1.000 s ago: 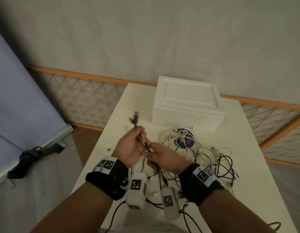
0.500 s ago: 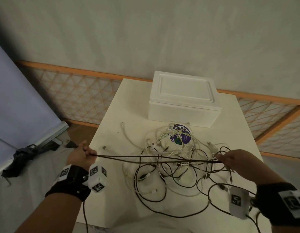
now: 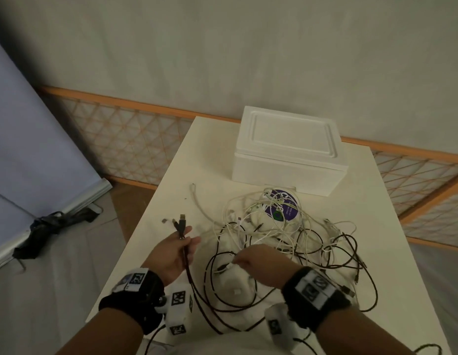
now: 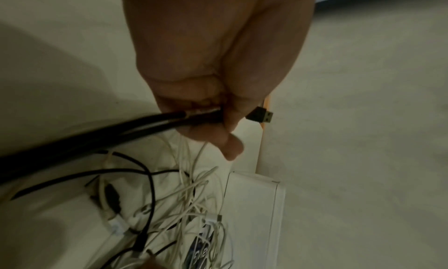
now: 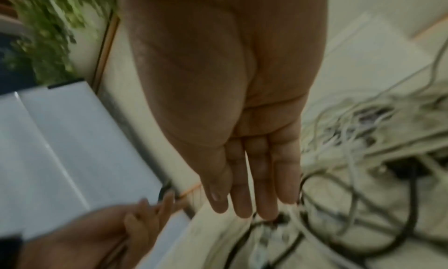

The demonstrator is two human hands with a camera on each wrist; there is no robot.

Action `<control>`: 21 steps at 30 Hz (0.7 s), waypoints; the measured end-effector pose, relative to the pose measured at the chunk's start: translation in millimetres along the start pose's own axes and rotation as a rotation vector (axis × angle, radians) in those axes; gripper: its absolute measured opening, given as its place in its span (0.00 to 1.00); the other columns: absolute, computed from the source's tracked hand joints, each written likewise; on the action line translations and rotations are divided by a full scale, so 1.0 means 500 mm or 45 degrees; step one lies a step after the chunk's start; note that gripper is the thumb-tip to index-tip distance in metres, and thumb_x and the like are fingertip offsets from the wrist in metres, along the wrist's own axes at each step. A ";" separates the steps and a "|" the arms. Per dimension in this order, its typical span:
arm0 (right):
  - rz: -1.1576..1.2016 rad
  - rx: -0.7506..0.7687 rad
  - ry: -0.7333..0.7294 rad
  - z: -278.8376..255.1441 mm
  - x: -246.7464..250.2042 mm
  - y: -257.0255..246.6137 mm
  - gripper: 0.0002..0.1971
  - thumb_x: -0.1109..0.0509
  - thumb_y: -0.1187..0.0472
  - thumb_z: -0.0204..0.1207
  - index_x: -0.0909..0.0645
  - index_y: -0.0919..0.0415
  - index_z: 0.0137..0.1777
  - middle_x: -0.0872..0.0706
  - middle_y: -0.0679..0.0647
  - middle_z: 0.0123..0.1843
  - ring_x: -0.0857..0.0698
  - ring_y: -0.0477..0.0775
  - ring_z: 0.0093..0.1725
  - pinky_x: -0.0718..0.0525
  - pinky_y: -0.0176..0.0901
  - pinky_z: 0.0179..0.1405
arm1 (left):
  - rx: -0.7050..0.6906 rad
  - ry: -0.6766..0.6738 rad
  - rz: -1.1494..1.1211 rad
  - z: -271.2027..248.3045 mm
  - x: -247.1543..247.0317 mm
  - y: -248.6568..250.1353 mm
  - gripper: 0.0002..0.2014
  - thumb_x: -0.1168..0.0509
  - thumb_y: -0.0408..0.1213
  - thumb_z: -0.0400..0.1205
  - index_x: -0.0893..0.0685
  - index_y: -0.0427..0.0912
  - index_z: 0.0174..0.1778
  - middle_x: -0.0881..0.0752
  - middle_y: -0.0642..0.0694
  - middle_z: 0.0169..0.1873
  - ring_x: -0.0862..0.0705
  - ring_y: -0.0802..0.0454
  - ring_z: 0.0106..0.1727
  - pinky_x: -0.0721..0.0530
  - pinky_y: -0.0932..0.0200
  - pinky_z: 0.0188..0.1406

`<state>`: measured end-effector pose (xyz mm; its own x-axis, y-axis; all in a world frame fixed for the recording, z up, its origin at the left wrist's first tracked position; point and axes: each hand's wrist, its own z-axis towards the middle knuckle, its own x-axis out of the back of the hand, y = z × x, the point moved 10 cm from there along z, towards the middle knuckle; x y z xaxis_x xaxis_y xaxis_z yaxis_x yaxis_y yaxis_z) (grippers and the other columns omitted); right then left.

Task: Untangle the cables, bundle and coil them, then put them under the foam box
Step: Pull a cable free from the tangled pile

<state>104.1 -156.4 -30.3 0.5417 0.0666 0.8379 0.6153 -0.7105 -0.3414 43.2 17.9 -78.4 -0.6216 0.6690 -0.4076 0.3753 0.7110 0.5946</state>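
Note:
A tangle of black and white cables [image 3: 287,234] lies on the white table [image 3: 210,155], in front of the white foam box [image 3: 287,149]. My left hand [image 3: 176,249] grips a doubled black cable [image 3: 185,254] above the table's left side, its USB plug [image 3: 182,222] sticking up past the fingers. In the left wrist view the thumb and fingers [image 4: 218,110] are curled round the black cable [image 4: 97,135], and the plug [image 4: 260,117] shows beyond them. My right hand [image 3: 248,260] reaches down into the near side of the pile with straight fingers [image 5: 242,196], holding nothing.
A purple round label or disc [image 3: 281,208] lies under the white cables near the box. Black loops spread over the right and near part of the table [image 3: 351,278]. A lattice fence [image 3: 125,142] runs behind the table, and a grey panel [image 3: 30,149] leans at the left.
The hands, spread wide with the black cable stretched between them, have come back together. My right hand has let go of the cable and dropped to the pile.

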 end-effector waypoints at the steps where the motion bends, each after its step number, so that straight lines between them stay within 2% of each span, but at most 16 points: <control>1: -0.037 0.035 -0.055 0.024 -0.028 -0.015 0.18 0.43 0.60 0.83 0.22 0.53 0.70 0.21 0.52 0.71 0.24 0.54 0.70 0.29 0.45 0.69 | -0.006 0.011 0.015 -0.001 -0.001 -0.003 0.12 0.46 0.27 0.87 0.19 0.42 0.57 0.14 0.38 0.38 0.23 0.56 0.21 0.25 0.66 0.17; 3: -0.166 0.064 -0.119 0.056 -0.070 -0.026 0.20 0.45 0.64 0.82 0.25 0.55 0.73 0.24 0.56 0.73 0.25 0.59 0.71 0.27 0.50 0.70 | -0.019 0.015 0.059 -0.003 0.000 -0.006 0.11 0.46 0.31 0.88 0.19 0.43 0.59 0.18 0.41 0.34 0.29 0.56 0.21 0.31 0.66 0.17; 5: -0.297 0.049 -0.110 0.070 -0.086 -0.025 0.18 0.44 0.66 0.81 0.25 0.58 0.69 0.24 0.59 0.67 0.20 0.64 0.64 0.21 0.55 0.59 | -0.026 -0.011 0.113 -0.009 -0.002 -0.005 0.11 0.45 0.36 0.88 0.19 0.40 0.59 0.20 0.43 0.31 0.31 0.56 0.22 0.32 0.65 0.18; 7: -0.378 0.042 -0.080 0.075 -0.087 -0.028 0.14 0.43 0.66 0.80 0.26 0.60 0.64 0.24 0.60 0.62 0.19 0.65 0.58 0.20 0.55 0.51 | -0.020 -0.054 0.134 -0.019 -0.008 -0.001 0.12 0.44 0.39 0.88 0.18 0.37 0.56 0.21 0.44 0.31 0.29 0.55 0.23 0.30 0.63 0.21; 9: -0.400 0.061 -0.040 0.079 -0.083 -0.024 0.13 0.44 0.66 0.80 0.26 0.60 0.62 0.23 0.59 0.60 0.20 0.64 0.59 0.21 0.55 0.51 | -0.010 -0.121 0.114 -0.028 -0.018 0.005 0.12 0.44 0.37 0.88 0.17 0.35 0.53 0.17 0.42 0.34 0.24 0.53 0.27 0.23 0.59 0.28; 11: -0.284 0.022 0.052 0.082 -0.056 -0.009 0.12 0.44 0.64 0.81 0.27 0.59 0.62 0.22 0.57 0.59 0.20 0.61 0.60 0.20 0.54 0.53 | -0.024 -0.178 0.087 -0.035 -0.023 0.013 0.11 0.44 0.31 0.87 0.16 0.34 0.50 0.13 0.40 0.41 0.17 0.50 0.34 0.18 0.53 0.38; 12: -0.184 -0.008 0.110 0.083 -0.034 -0.002 0.11 0.44 0.62 0.82 0.27 0.58 0.61 0.20 0.57 0.58 0.20 0.60 0.59 0.20 0.52 0.52 | -0.043 -0.189 0.068 -0.036 -0.022 0.019 0.11 0.44 0.28 0.86 0.16 0.34 0.48 0.12 0.40 0.43 0.16 0.49 0.35 0.17 0.52 0.39; 14: 0.034 -0.059 0.226 0.080 0.014 0.007 0.08 0.42 0.59 0.82 0.27 0.59 0.58 0.17 0.58 0.53 0.17 0.60 0.54 0.23 0.48 0.45 | -0.083 -0.178 0.023 -0.036 -0.022 0.031 0.12 0.46 0.24 0.85 0.17 0.34 0.44 0.12 0.39 0.42 0.17 0.51 0.32 0.18 0.56 0.33; 16: 0.252 -0.079 0.310 0.071 0.060 0.006 0.07 0.41 0.59 0.82 0.28 0.58 0.57 0.15 0.58 0.47 0.16 0.60 0.48 0.24 0.45 0.41 | -0.109 -0.160 0.007 -0.033 -0.029 0.039 0.12 0.46 0.23 0.84 0.19 0.36 0.44 0.13 0.41 0.38 0.22 0.54 0.27 0.23 0.61 0.26; 19: 0.501 -0.045 0.429 0.053 0.126 -0.010 0.13 0.38 0.58 0.82 0.31 0.54 0.65 0.16 0.48 0.41 0.17 0.50 0.41 0.21 0.44 0.42 | -0.138 -0.188 0.022 -0.032 -0.060 0.046 0.11 0.46 0.23 0.84 0.18 0.36 0.45 0.16 0.43 0.34 0.26 0.55 0.25 0.29 0.63 0.24; 21: 0.590 -0.049 0.543 0.038 0.175 -0.011 0.18 0.37 0.58 0.81 0.34 0.52 0.68 0.17 0.46 0.35 0.18 0.46 0.36 0.21 0.41 0.40 | -0.147 -0.216 0.061 -0.035 -0.090 0.047 0.10 0.45 0.24 0.84 0.18 0.36 0.44 0.16 0.43 0.33 0.27 0.55 0.25 0.30 0.62 0.24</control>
<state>158.9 -133.5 36.8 0.4664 -0.5337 0.7054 0.3458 -0.6241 -0.7007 68.0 0.6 -33.7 -0.4767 0.7354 -0.4816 0.3146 0.6543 0.6877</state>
